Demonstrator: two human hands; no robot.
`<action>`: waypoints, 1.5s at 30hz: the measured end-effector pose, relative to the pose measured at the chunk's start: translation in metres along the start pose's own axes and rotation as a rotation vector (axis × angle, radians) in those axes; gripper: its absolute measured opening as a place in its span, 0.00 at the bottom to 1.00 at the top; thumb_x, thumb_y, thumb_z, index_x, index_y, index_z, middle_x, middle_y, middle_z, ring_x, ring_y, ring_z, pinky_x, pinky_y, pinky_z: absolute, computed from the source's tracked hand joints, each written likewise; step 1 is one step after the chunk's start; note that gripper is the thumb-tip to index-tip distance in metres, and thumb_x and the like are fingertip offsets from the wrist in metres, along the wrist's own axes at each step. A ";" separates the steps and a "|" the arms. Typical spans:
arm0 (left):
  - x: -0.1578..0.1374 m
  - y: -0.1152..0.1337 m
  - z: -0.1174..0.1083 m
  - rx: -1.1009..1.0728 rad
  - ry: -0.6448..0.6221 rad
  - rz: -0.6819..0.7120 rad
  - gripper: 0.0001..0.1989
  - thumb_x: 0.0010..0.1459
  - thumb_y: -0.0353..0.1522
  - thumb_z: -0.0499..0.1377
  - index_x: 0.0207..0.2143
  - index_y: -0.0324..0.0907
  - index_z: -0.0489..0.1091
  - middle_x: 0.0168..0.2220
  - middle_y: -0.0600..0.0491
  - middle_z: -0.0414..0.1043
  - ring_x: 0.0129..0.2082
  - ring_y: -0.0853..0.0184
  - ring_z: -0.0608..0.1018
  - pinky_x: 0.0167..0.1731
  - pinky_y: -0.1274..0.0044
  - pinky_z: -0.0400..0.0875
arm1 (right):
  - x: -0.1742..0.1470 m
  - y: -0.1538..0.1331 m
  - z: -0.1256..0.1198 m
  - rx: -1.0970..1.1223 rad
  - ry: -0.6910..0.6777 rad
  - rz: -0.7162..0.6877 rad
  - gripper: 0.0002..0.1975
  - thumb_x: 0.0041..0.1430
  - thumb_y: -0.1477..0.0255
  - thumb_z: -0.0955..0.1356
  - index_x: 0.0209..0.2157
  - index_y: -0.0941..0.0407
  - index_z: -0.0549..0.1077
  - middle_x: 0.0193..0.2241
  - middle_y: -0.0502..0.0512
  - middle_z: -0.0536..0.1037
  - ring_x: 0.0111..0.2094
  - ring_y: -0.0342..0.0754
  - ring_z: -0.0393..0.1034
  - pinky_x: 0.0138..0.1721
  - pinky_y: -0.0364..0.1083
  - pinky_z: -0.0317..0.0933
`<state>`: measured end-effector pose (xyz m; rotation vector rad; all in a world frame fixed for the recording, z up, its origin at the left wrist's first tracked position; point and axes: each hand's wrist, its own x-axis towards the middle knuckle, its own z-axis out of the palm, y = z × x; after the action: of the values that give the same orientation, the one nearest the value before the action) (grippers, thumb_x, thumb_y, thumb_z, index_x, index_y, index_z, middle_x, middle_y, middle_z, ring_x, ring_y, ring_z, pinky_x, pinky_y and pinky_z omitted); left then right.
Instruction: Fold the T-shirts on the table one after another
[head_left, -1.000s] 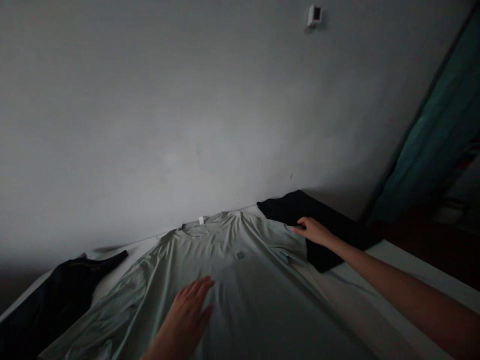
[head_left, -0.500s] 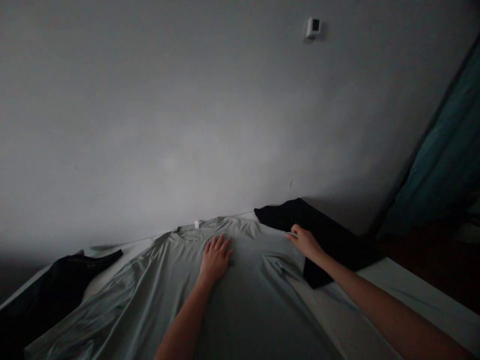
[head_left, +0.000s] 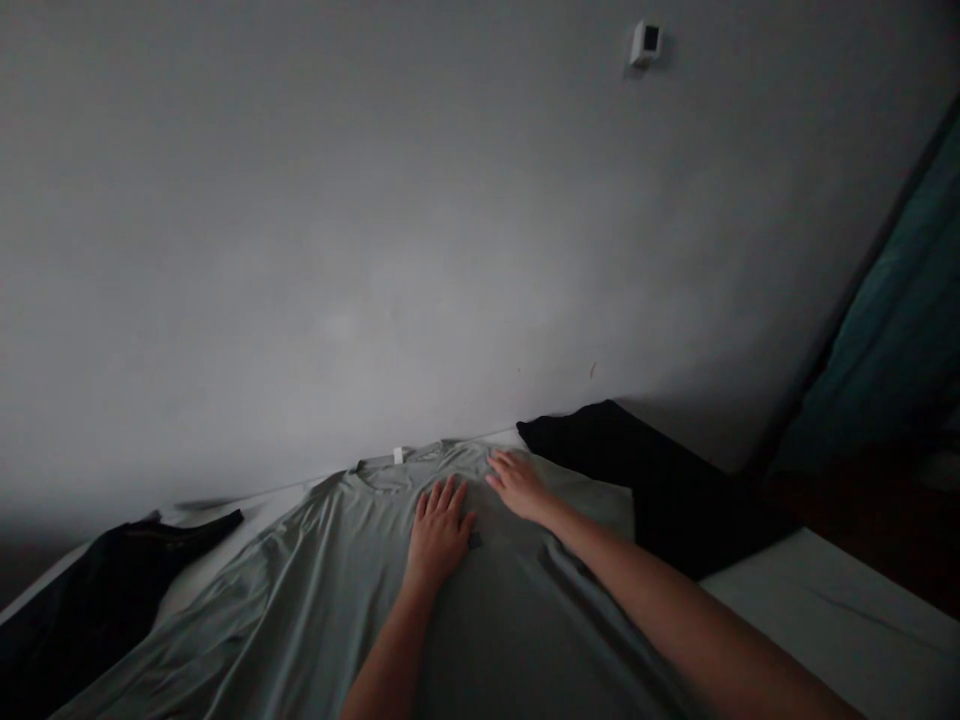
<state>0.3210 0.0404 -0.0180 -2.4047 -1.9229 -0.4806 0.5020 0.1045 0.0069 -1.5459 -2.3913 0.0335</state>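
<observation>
A grey-green shirt (head_left: 352,570) lies spread face up, its collar toward the wall and a white label at the neck. My left hand (head_left: 439,530) rests flat on the chest, fingers apart, beside a small dark patch (head_left: 474,541). Near the shoulder on the right, my right hand (head_left: 519,484) touches the fabric with its fingers stretched out and nothing gripped. The sleeve on that side lies partly over a black garment (head_left: 637,470); my right forearm hides part of the shirt's side.
Another dark garment (head_left: 112,580) lies at the left. Beneath everything is a pale sheet-like surface (head_left: 840,590) that meets a grey wall (head_left: 375,250). A small white device (head_left: 645,46) is fixed high on the wall. A teal curtain (head_left: 885,340) hangs at the right.
My right hand has let go of the sleeve edge and moved left onto the shoulder area. The sleeve now lies flatter. My left hand stays on the chest; the view has shifted slightly.
</observation>
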 end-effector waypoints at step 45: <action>0.024 -0.169 -0.074 -0.006 0.152 -0.603 0.17 0.63 0.42 0.50 0.48 0.43 0.68 0.51 0.46 0.72 0.53 0.57 0.70 0.50 0.64 0.60 | 0.073 -0.122 0.051 0.041 -0.150 -0.244 0.32 0.68 0.56 0.53 0.64 0.62 0.58 0.66 0.66 0.53 0.67 0.58 0.45 0.65 0.61 0.39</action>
<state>0.1478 0.0881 0.0298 -1.6858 -2.5437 -0.6565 0.3529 0.1256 -0.0035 -1.2650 -2.6618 0.1511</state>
